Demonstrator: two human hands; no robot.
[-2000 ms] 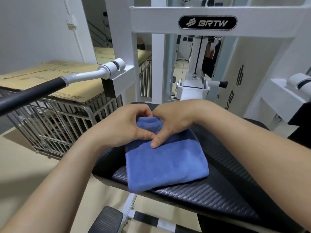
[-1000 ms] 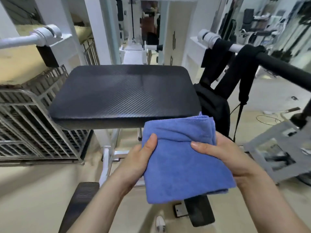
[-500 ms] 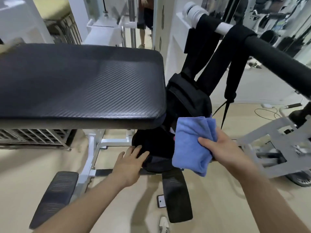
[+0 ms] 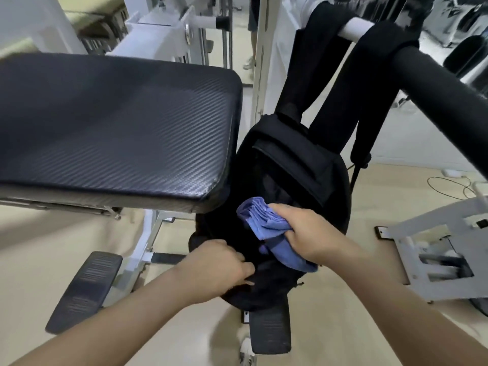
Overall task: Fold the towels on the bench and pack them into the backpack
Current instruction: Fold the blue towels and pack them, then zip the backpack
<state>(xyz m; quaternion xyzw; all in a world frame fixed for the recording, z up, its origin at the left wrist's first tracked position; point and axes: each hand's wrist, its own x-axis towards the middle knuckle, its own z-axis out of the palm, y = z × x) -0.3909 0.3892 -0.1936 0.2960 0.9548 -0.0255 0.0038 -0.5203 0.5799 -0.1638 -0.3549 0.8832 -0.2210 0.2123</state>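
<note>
Right hand [image 4: 303, 233] is clenched around a folded blue terry towel [image 4: 266, 228], held bunched at the open top of a black fabric backpack [image 4: 295, 165]. Far end of the towel pokes left and up from the fist; near end hangs below it, over the dark opening. Can't tell how far the towel is inside; most of it still shows.

Left hand [image 4: 214, 270] grips the near-left edge of the backpack's opening, fingers curled onto the black fabric.

The backpack hangs by its 2 black shoulder straps [image 4: 338, 101] from a black padded bar [image 4: 443, 93] with a white end, far right. Its body sits just right of the tabletop [image 4: 118, 122], a black carbon-weave padded gym bench cushion, close against its right edge.

Under the bench: white metal frame [image 4: 148, 233] and 2 black ribbed foot pads [image 4: 84, 289], 1 near left and 1 directly below the backpack. Floor [image 4: 39, 247] is beige. Grey-white machine base [image 4: 443, 249] stands to the right, well apart from the backpack.
</note>
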